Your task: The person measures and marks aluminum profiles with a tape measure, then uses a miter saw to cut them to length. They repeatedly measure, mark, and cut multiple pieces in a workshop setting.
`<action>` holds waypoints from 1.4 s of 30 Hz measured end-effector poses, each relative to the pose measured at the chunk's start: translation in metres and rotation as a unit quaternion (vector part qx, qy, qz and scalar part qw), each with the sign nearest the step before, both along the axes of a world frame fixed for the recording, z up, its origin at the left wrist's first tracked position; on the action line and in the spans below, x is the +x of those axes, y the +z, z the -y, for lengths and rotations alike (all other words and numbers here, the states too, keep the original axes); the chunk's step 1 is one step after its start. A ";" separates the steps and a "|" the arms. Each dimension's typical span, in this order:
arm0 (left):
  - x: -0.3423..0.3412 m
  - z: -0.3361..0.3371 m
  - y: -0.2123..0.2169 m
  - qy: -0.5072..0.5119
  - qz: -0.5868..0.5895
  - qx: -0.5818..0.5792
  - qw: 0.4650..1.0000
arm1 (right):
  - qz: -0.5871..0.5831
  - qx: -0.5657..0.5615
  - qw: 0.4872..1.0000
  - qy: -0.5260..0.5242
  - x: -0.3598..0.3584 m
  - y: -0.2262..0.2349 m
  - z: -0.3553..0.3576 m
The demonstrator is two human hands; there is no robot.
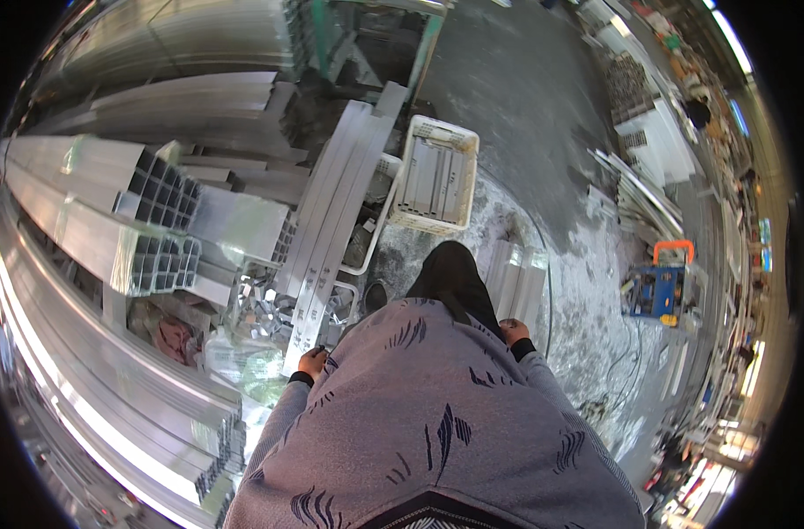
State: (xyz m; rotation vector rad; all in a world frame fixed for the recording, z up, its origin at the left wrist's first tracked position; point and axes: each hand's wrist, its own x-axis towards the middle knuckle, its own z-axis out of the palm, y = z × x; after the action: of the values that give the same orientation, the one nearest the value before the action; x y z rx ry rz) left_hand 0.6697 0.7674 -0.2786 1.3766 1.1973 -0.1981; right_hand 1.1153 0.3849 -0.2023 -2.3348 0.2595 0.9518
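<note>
My left hand (313, 362) is beside the near end of several long grey metal bars (338, 189), which carry dark handwritten marks. Its fingers are curled, and a small dark thing shows at them that I cannot make out. Whether this hand touches the bars, I cannot tell. Low at my right side, my right hand (513, 332) has its fingers curled in; anything inside them is hidden. A white plastic crate (469, 181) holding short metal bars stands ahead of me, past the long bars.
Bundled square metal tubes (164, 203) stick out at left. Small metal offcuts (265, 304) lie near the long bars. Flat metal lengths (517, 278) rest on the floor ahead of my right hand. A blue machine with an orange handle (658, 291) and a dark cable (549, 309) are at right.
</note>
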 end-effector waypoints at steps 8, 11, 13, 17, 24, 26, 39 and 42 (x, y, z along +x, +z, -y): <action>0.036 -0.076 -0.006 -0.192 -0.079 0.015 0.978 | 0.046 -0.023 0.997 -0.051 -0.083 -0.024 0.060; 0.060 -0.103 0.007 -0.255 -0.128 0.040 0.958 | 0.003 -0.039 0.993 -0.115 -0.119 -0.020 0.079; 0.085 -0.114 0.018 -0.283 -0.110 0.032 0.952 | -0.034 -0.020 0.983 -0.179 -0.139 -0.022 0.090; 0.163 -0.121 0.034 -0.310 -0.116 0.004 0.944 | -0.117 0.034 0.930 -0.346 -0.186 -0.056 0.126; 0.313 -0.092 0.028 -0.464 0.008 0.045 0.885 | -0.109 -0.086 0.984 -0.111 -0.211 -0.162 0.159; 0.358 -0.073 0.019 -0.415 -0.045 -0.015 0.909 | -0.064 -0.149 0.986 0.049 -0.190 -0.156 0.159; 0.453 -0.071 -0.005 -0.487 -0.028 0.085 0.869 | 0.041 -0.015 0.872 -0.487 -0.098 -0.114 0.216; 0.458 -0.097 -0.022 -0.575 -0.048 0.154 0.802 | -0.072 0.077 0.787 -0.608 -0.118 -0.138 0.233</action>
State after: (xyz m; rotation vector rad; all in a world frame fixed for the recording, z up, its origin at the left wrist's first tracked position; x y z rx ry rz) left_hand 1.1276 0.8648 -0.3008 2.2724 0.3039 -0.9637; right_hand 0.9972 0.1520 -0.3401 -1.4033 1.4546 0.4113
